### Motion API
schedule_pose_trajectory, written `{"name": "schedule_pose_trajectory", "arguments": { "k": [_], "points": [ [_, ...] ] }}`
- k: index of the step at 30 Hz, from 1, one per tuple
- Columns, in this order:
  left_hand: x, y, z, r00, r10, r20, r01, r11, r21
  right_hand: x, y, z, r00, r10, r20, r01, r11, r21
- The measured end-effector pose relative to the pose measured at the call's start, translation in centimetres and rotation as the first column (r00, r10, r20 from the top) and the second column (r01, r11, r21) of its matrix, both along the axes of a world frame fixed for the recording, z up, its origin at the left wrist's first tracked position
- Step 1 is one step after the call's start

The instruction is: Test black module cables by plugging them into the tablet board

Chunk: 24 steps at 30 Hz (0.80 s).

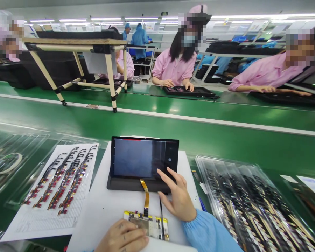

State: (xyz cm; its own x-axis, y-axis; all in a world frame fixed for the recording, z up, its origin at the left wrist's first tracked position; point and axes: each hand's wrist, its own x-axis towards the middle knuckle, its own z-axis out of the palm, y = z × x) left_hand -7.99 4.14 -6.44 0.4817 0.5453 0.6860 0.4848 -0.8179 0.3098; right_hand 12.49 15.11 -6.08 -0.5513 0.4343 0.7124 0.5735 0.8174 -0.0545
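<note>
The fingers of the left hand [122,238] are curled down over the near edge of a small circuit board [149,224], though whether the board is gripped or only pressed flat cannot be told from this view. The fingers of the right hand [177,197] are held open and spread, with the fingertips [160,171] raised to the lower right corner of a lit tablet screen [138,157]; contact with the glass cannot be confirmed. The board is laid flat on a white mat [102,213], directly in front of the tablet, which is stood upright in a black case [136,185]. A gold ribbon cable [144,194] is run from the base of the tablet down to a dark connector on the board, and it appears to be seated there. A thin black strip [161,218] is seen beside the right edge of the board. For careful handling, the board would best be kept steady and flat, with the ribbon left slack and free of sharp bends while the screen is reached. To the left, a printed sheet [60,178] is laid with rows of black cables tipped in red, and to the right, a clear plastic tray [252,206] is filled with more cables. Beyond them, a green conveyor belt [147,119] is crossed by a pale frame, and co-workers in pink smocks [174,66] are seated on the far side.
</note>
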Motion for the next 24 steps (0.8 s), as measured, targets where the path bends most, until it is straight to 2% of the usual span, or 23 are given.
{"name": "schedule_pose_trajectory", "arguments": {
  "k": [5, 9, 15, 19, 24],
  "points": [
    [-0.1, -0.2, -0.5, 1.0, -0.024, 0.01, 0.025, 0.999, -0.031, 0.5, 0.2, 0.0, 0.975, -0.108, -0.195, 0.118, 0.992, 0.038],
    [0.0, -0.3, -0.6, 1.0, -0.023, 0.016, 0.024, 0.999, -0.037, 0.6, 0.2, -0.1, 0.953, -0.156, -0.261, 0.172, 0.984, 0.037],
    [0.1, -0.2, -0.3, 1.0, 0.007, 0.003, -0.007, 1.0, -0.001, 0.5, 0.2, -0.1, 0.937, -0.199, -0.289, 0.213, 0.977, 0.02],
    [0.0, -0.2, -0.5, 1.0, -0.004, 0.024, 0.004, 1.0, 0.005, 0.6, 0.2, -0.2, 0.936, -0.192, -0.294, 0.208, 0.978, 0.022],
    [0.1, -0.1, -0.4, 1.0, -0.012, 0.027, 0.011, 1.0, 0.01, 1.2, 0.2, 0.0, 0.942, -0.228, -0.247, 0.248, 0.967, 0.053]
  ]
}}
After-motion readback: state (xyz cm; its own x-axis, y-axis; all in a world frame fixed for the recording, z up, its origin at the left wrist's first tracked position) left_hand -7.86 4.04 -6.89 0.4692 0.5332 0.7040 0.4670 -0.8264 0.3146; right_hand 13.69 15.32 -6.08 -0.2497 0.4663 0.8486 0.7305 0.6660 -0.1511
